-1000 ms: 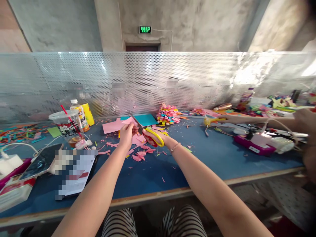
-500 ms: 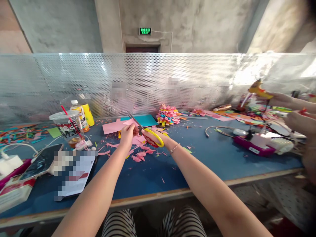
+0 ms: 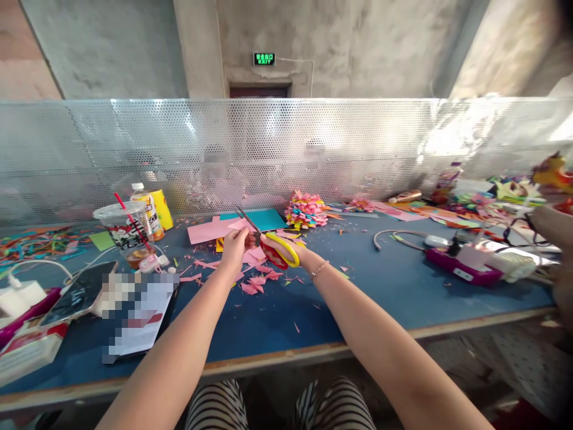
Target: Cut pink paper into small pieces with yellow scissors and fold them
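My left hand [image 3: 234,246] pinches a small piece of pink paper [image 3: 239,224] over the table. In my right hand [image 3: 286,246] is a pair of scissors [image 3: 286,249] with yellow and red handles, its blades slightly apart and pointing up and left beside the paper. Behind my hands lie a larger pink sheet [image 3: 203,232] and a blue sheet [image 3: 268,219]. Pink paper scraps [image 3: 256,284] are scattered just below them. To the right of the blue sheet sits a pile of folded paper pieces [image 3: 307,209] in pink, yellow and blue.
On the left stand a plastic cup [image 3: 123,227] with a red straw, a bottle [image 3: 144,200], a phone [image 3: 80,292] and a tablet [image 3: 141,322]. A purple power strip [image 3: 463,269] with cables lies on the right, near another person's hand [image 3: 553,227]. A perforated metal screen [image 3: 371,149] runs along the back.
The scissor blades stand slightly further apart, and both my hands stay nearly in place. At the right, the other person's hands and the yellow thing they hold have shifted right.
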`<action>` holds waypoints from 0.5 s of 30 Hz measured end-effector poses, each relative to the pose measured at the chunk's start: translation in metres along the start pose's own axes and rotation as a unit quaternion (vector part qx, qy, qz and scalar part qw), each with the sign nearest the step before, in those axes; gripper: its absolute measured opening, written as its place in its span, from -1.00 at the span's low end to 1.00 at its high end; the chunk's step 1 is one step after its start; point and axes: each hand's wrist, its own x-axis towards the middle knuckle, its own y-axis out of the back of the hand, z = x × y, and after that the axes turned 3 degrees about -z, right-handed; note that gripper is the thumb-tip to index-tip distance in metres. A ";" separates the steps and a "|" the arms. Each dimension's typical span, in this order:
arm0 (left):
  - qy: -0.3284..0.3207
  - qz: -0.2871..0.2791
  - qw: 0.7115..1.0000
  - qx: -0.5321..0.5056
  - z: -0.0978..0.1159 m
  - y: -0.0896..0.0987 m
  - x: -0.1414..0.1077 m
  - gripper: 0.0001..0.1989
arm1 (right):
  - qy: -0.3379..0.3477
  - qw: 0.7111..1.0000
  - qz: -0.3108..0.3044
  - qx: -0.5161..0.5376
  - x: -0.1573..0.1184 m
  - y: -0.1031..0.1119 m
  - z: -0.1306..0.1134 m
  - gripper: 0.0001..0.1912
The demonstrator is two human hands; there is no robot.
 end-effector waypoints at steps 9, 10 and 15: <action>-0.001 0.003 1.000 0.009 0.002 0.000 0.000 -0.81 | 0.003 0.987 0.088 -0.134 0.004 0.002 0.001 -0.54; -0.003 0.002 1.000 0.010 0.001 0.001 0.001 -0.80 | 0.006 0.986 0.099 -0.131 0.005 0.002 0.003 -0.54; -0.006 -0.010 1.000 0.029 -0.006 0.004 0.005 -0.73 | -0.039 0.981 0.182 -0.058 0.022 0.008 0.025 -0.54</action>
